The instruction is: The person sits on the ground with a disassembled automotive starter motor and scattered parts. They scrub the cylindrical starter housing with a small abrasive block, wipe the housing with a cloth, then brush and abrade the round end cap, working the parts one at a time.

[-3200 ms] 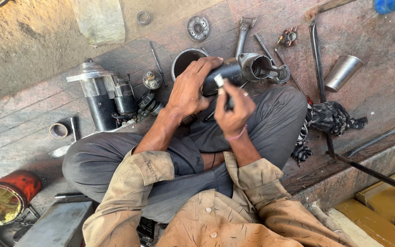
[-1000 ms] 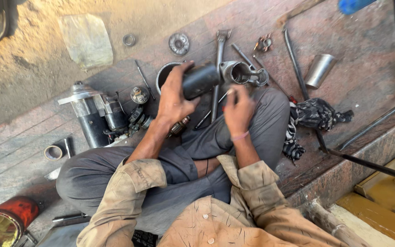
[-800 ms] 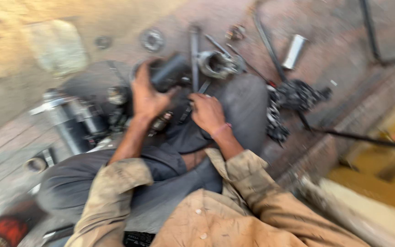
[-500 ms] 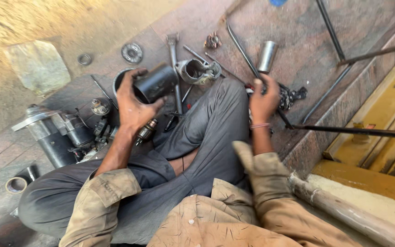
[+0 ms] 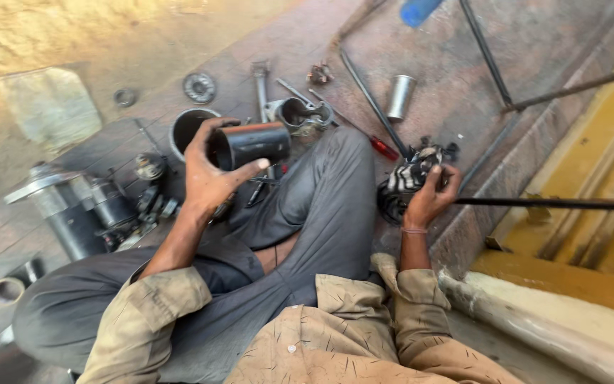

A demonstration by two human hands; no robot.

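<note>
over the lap: left hand (image 5: 207, 178) wrapped round a black steel sleeve (image 5: 250, 144), likely heavy, rigid, greasy; best held mid-barrel. right hand (image 5: 429, 199) clutching a striped rag (image 5: 408, 176), soft.

Black hollow metal cylinder (image 5: 250, 144), held sideways above the knee, crumpled black-and-white rag (image 5: 412, 174) on floor

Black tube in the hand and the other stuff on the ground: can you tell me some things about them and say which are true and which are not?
1. The left hand holds a black tube. True.
2. The right hand is holding the tube too. False: it grips a striped rag on the floor.
3. A shiny metal cylinder stands on the floor away from both hands. True.
4. The red-handled screwdriver is in the left hand. False: it lies on the floor beside the knee.
</note>
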